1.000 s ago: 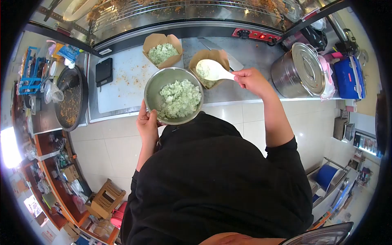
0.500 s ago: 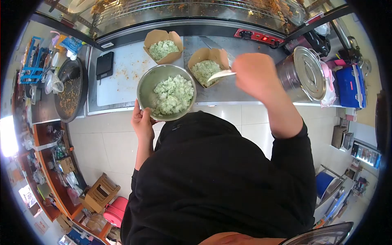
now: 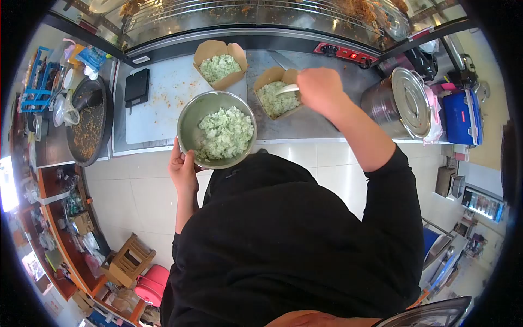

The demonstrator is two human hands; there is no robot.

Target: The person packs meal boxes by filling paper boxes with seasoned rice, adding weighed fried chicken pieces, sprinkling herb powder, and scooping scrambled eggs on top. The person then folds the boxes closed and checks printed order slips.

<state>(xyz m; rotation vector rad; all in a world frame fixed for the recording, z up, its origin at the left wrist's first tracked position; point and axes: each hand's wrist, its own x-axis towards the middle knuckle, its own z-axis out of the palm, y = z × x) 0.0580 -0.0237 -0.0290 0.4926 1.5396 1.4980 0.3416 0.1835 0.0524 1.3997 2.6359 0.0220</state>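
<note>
My left hand [image 3: 184, 168] grips the near left rim of a steel bowl [image 3: 188, 122], which holds a mound of pale green rice-like food [image 3: 226, 132]. Closed around the handle of a white spoon [image 3: 287, 89] is my right hand [image 3: 320, 91]. The spoon's tip rests at the same kind of food inside a brown paper box [image 3: 300, 106] with its flaps open. A second open paper box [image 3: 205, 50], filled likewise, stands behind the bowl on a white cutting board [image 3: 144, 122].
A black scale [image 3: 137, 87] lies on the board's left. Further left is a dark round pan [image 3: 107, 122] with brown bits. A large lidded steel pot [image 3: 378, 103] stands right. A knife [image 3: 280, 59] lies behind the right box, below a glass-fronted cabinet.
My right hand has brought the spoon left and down into the right box. The bowl in my left hand has shifted slightly left and toward me.
</note>
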